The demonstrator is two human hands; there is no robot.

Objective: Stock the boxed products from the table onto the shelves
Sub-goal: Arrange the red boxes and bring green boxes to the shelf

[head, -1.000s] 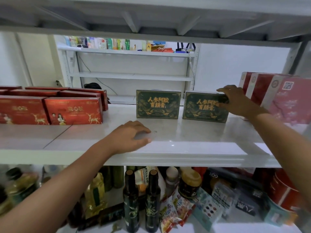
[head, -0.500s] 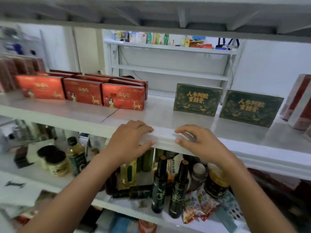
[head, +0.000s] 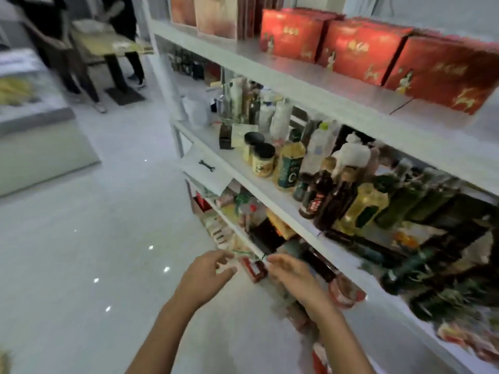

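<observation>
Hands, both empty, held low before the shelving unit [head: 283, 85]. Left hand [head: 205, 276] and right hand [head: 293, 276] hang side by side with fingers loosely spread, clamped on nothing. Red boxed products [head: 359, 49] already stand in a row on the upper shelf, up and to the right of the fingertips, their long axes running along the shelf edge. The table [head: 108, 43], blurred, lies well apart, ahead and to the left of the fingers, beyond the left hand; what rests on it cannot be made out. Judged next step: fetching another box, for which the left hand is the nearer.
</observation>
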